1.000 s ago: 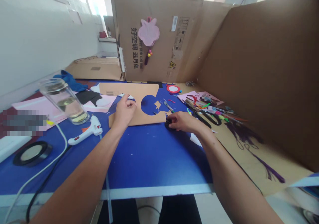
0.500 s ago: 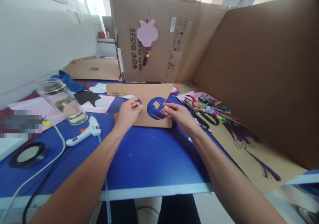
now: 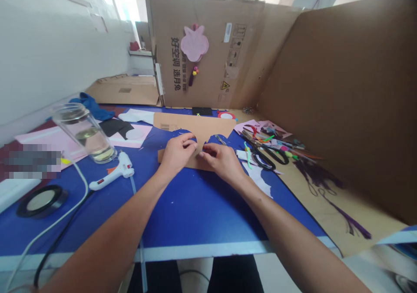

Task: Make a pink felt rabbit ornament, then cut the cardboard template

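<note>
A brown cardboard sheet (image 3: 195, 123) with cut-out openings lies on the blue table, its near edge behind my hands. My left hand (image 3: 180, 149) is over the left part of the sheet, thumb and fingers pressed together at the middle strip. Just to the right, my right hand (image 3: 220, 158) has its fingers curled and closed near the same strip. The fingertips of both hands are close together. Whatever either hand pinches is too small or too hidden to make out. Blue tabletop shows through the openings.
At left stand a glass jar (image 3: 93, 139), a white glue gun (image 3: 114, 173) with cords and a black tape roll (image 3: 42, 201). Black-handled scissors (image 3: 265, 154), craft scraps and purple tassels (image 3: 348, 219) lie at right. Cardboard walls (image 3: 215, 50) rise behind.
The cardboard sheet has shifted right and slightly nearer. My right hand has moved left, closer to my left hand, and curled. The small cardboard scrap in the opening is no longer visible.
</note>
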`<state>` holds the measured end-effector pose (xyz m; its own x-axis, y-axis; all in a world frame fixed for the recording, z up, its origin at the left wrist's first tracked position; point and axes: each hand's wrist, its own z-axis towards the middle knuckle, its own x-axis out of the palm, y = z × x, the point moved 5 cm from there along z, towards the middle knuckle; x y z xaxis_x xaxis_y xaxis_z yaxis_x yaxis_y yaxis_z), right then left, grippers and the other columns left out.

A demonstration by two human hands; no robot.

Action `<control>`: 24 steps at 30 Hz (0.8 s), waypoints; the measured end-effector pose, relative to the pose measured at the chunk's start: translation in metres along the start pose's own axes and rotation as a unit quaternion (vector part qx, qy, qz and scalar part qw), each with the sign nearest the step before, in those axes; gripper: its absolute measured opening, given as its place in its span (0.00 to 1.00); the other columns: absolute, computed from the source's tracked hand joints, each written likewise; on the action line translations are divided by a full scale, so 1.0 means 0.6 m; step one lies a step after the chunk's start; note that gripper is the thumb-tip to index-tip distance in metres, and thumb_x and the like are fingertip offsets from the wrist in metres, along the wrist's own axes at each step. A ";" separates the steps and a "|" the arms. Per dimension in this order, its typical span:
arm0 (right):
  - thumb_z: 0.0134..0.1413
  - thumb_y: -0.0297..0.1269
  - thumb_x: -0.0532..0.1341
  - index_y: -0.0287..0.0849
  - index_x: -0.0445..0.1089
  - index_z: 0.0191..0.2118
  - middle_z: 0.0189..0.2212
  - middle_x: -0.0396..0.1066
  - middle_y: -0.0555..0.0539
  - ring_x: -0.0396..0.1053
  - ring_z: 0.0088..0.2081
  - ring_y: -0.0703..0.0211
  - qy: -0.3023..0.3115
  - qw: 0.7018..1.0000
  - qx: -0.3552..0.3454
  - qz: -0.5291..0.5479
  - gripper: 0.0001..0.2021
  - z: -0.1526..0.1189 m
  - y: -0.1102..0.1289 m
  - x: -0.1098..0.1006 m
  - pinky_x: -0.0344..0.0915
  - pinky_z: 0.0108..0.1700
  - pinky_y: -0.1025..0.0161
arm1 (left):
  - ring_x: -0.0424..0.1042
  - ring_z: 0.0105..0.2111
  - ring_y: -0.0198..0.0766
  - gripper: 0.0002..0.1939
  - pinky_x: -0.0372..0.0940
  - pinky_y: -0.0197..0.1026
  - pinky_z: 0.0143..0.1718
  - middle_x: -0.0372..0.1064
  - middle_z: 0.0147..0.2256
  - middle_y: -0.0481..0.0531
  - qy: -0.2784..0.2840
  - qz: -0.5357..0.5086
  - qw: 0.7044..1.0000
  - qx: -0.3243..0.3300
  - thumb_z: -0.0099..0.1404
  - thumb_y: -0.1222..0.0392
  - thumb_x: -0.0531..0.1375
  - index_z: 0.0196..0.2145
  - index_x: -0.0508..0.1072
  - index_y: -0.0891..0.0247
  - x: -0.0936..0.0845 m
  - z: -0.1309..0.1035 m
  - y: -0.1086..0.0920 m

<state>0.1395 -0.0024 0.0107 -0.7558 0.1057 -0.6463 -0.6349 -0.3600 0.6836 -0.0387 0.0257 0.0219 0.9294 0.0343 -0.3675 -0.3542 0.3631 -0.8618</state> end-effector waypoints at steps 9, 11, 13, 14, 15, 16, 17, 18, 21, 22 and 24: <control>0.66 0.36 0.67 0.47 0.81 0.37 0.32 0.83 0.51 0.76 0.34 0.56 0.002 0.999 0.008 -0.054 0.06 0.000 0.001 -0.003 0.59 0.36 0.62 | 0.82 0.38 0.42 0.07 0.73 0.42 0.45 0.84 0.36 0.50 -0.008 0.036 0.999 0.026 0.65 0.61 0.63 0.39 0.82 0.60 0.015 -0.001 0.019; 0.65 0.35 0.66 0.48 0.82 0.38 0.34 0.84 0.50 0.77 0.35 0.55 -0.018 0.998 0.002 -0.057 0.06 0.003 -0.004 -0.014 0.60 0.37 0.61 | 0.83 0.43 0.44 0.09 0.74 0.45 0.51 0.86 0.41 0.52 -0.038 0.037 0.998 0.042 0.68 0.61 0.63 0.42 0.83 0.59 0.008 -0.001 0.018; 0.65 0.36 0.67 0.48 0.82 0.38 0.33 0.83 0.50 0.77 0.34 0.55 -0.048 0.998 0.007 -0.045 0.06 0.007 -0.015 -0.029 0.60 0.36 0.61 | 0.83 0.48 0.46 0.11 0.73 0.49 0.57 0.86 0.46 0.54 -0.089 0.034 0.994 0.058 0.69 0.63 0.62 0.45 0.84 0.59 -0.006 0.000 0.014; 0.65 0.37 0.67 0.47 0.82 0.38 0.32 0.83 0.50 0.76 0.33 0.56 -0.060 0.998 0.014 -0.035 0.06 0.010 -0.022 -0.036 0.60 0.35 0.61 | 0.83 0.50 0.46 0.12 0.72 0.50 0.59 0.85 0.48 0.55 -0.115 0.032 0.991 0.065 0.69 0.64 0.62 0.46 0.84 0.59 -0.013 0.001 0.012; 0.65 0.38 0.67 0.47 0.82 0.38 0.30 0.82 0.51 0.75 0.31 0.56 -0.067 0.997 0.023 -0.025 0.06 0.012 -0.030 -0.041 0.60 0.34 0.61 | 0.82 0.51 0.46 0.13 0.72 0.50 0.60 0.85 0.49 0.55 -0.137 0.026 0.988 0.067 0.68 0.65 0.62 0.47 0.84 0.60 -0.020 0.002 0.012; 0.65 0.38 0.67 0.47 0.82 0.37 0.29 0.81 0.51 0.75 0.30 0.56 -0.067 0.997 0.031 -0.018 0.06 0.014 -0.036 -0.044 0.60 0.33 0.61 | 0.82 0.51 0.45 0.13 0.73 0.50 0.60 0.85 0.49 0.55 -0.150 0.015 0.986 0.064 0.68 0.66 0.62 0.47 0.84 0.60 -0.025 0.003 0.012; 0.64 0.38 0.67 0.47 0.82 0.37 0.29 0.81 0.51 0.75 0.30 0.56 -0.061 0.997 0.038 -0.016 0.06 0.015 -0.042 -0.044 0.60 0.33 0.61 | 0.82 0.50 0.45 0.12 0.73 0.50 0.60 0.85 0.49 0.55 -0.155 0.001 0.986 0.056 0.68 0.66 0.62 0.47 0.83 0.60 -0.029 0.006 0.014; 0.65 0.37 0.66 0.47 0.82 0.37 0.29 0.82 0.51 0.76 0.31 0.55 -0.051 0.998 0.042 -0.019 0.06 0.015 -0.045 -0.042 0.62 0.34 0.61 | 0.83 0.49 0.44 0.12 0.74 0.49 0.59 0.85 0.48 0.55 -0.151 -0.012 0.987 0.045 0.69 0.65 0.62 0.46 0.83 0.61 -0.031 0.008 0.018; 0.66 0.35 0.65 0.48 0.84 0.42 0.39 0.86 0.48 0.81 0.40 0.50 -0.024 0.998 0.023 -0.059 0.08 0.011 -0.042 -0.026 0.69 0.41 0.58 | 0.83 0.45 0.44 0.10 0.75 0.48 0.54 0.86 0.44 0.55 -0.120 -0.020 0.993 0.001 0.69 0.64 0.62 0.44 0.83 0.61 -0.027 0.015 0.035; 0.66 0.34 0.65 0.49 0.84 0.45 0.44 0.86 0.47 0.82 0.45 0.48 -0.021 0.997 0.012 -0.072 0.09 0.010 -0.039 -0.021 0.71 0.45 0.57 | 0.83 0.43 0.44 0.09 0.76 0.48 0.53 0.86 0.43 0.55 -0.105 -0.010 0.994 -0.012 0.69 0.64 0.63 0.43 0.84 0.61 -0.024 0.015 0.042; 0.66 0.33 0.66 0.48 0.84 0.50 0.51 0.85 0.44 0.82 0.49 0.47 -0.022 0.996 -0.005 -0.087 0.12 0.008 -0.033 -0.015 0.73 0.51 0.54 | 0.83 0.42 0.46 0.10 0.75 0.48 0.51 0.85 0.42 0.56 -0.067 0.032 0.997 -0.030 0.68 0.65 0.63 0.43 0.84 0.61 -0.014 0.015 0.053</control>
<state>0.1584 0.0081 0.0045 -0.6414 0.2065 -0.7389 -0.7550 -0.3412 0.5600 -0.0570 0.0452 0.0008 0.9091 0.1805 -0.3756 -0.4145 0.3000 -0.8592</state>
